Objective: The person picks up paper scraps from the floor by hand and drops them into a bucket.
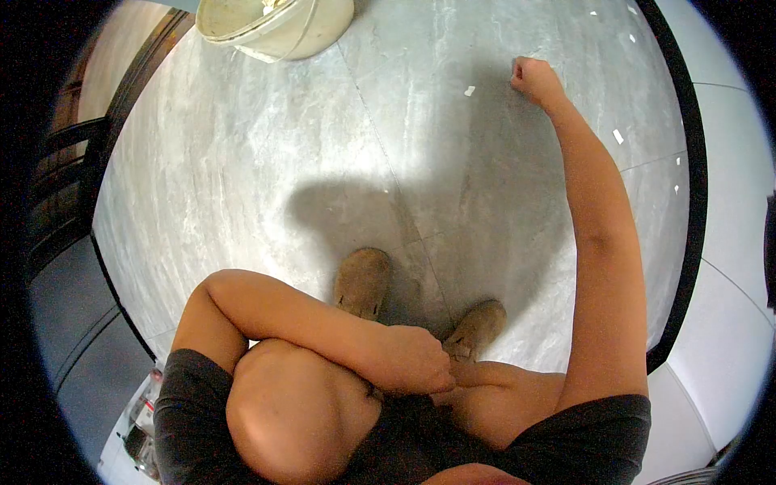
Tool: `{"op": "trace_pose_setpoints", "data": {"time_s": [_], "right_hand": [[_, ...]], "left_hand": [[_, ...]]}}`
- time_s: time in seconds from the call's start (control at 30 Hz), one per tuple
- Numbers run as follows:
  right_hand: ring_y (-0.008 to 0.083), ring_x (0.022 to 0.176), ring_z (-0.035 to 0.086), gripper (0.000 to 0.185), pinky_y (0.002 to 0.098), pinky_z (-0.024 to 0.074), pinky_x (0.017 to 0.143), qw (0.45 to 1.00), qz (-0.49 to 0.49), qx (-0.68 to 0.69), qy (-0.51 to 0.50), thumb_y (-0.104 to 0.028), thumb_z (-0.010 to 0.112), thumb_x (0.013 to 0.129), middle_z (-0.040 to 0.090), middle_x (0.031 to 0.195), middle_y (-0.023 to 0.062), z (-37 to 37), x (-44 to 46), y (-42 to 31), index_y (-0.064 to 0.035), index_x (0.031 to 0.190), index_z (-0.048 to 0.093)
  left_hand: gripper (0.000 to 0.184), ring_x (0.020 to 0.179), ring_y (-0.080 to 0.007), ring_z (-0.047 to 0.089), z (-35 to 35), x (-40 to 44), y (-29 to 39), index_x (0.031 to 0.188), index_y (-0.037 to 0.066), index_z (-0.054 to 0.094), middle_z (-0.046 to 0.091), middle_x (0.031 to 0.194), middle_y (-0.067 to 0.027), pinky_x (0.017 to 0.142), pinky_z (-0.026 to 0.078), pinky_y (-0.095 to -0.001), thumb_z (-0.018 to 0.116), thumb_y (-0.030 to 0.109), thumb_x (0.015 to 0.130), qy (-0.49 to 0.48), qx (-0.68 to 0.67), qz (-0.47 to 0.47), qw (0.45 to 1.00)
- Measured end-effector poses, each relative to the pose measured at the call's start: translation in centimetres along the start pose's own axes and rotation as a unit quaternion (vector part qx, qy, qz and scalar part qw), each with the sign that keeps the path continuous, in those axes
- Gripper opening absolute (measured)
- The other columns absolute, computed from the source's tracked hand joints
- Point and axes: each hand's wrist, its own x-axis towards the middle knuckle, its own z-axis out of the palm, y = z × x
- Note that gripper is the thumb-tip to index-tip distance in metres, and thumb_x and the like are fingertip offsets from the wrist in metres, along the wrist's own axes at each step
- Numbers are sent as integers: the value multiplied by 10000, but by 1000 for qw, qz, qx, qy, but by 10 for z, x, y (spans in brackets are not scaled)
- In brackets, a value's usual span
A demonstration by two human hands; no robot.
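Low over the grey tiled floor, my right hand [537,81] is stretched forward at the upper right, its fingers curled closed; what they hold, if anything, is hidden. A small white scrap [470,91] lies on the floor to its left. My left hand [416,360] rests between my bent knees near my body, fingers folded under; their tips and anything in them are out of sight. Below it are my bare legs, and just ahead stand my brown shoes [363,281].
A cream bucket [311,32] with a wire handle stands at the top left. Several white scraps, one a small strip [619,137], lie at the right. A black border [693,186] edges the floor. Dark furniture [69,194] stands at the left.
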Motion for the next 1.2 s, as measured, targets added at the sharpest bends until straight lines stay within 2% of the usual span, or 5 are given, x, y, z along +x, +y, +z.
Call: {"op": "trace_pose_setpoints", "data": {"time_s": [0.27,0.47,0.67,0.87,1.2], "right_hand": [[279,770,612,318,368,481,692,953,-29,300,21,-241,687,655,637,812,121,-5,-11,-44,-78,913,595],[303,829,610,335,392,480,745,978,-49,194,58,-213,683,662,627,891,149,22,-19,-78,-39,934,591],[351,895,582,224,428,468,783,997,-55,26,-49,-203,570,748,611,919,177,25,-4,-82,-15,862,609],[286,710,593,199,365,463,641,987,-91,76,107,-225,593,736,618,760,132,2,-9,-53,-35,790,620],[173,682,604,238,303,473,638,940,133,297,103,-255,685,701,642,752,64,-40,-41,59,-77,858,661]], "left_hand": [[249,769,-327,603,-1,0,-2,997,71,508,592,819,-129,602,496,-431,502,113,752,-2,-2,7,1000],[242,782,-328,600,1,3,-1,973,54,509,590,832,-127,611,496,-429,513,107,738,-6,-5,8,1000],[251,790,-328,598,2,4,-1,981,68,510,587,845,-124,614,496,-428,516,103,732,-2,-13,-4,1000],[266,790,-324,599,3,6,2,998,75,510,586,848,-120,615,496,-426,519,105,734,-14,3,-7,1000],[121,717,-336,614,13,-1,3,829,31,552,607,738,-160,569,498,-427,505,118,759,75,-20,21,997]]}}
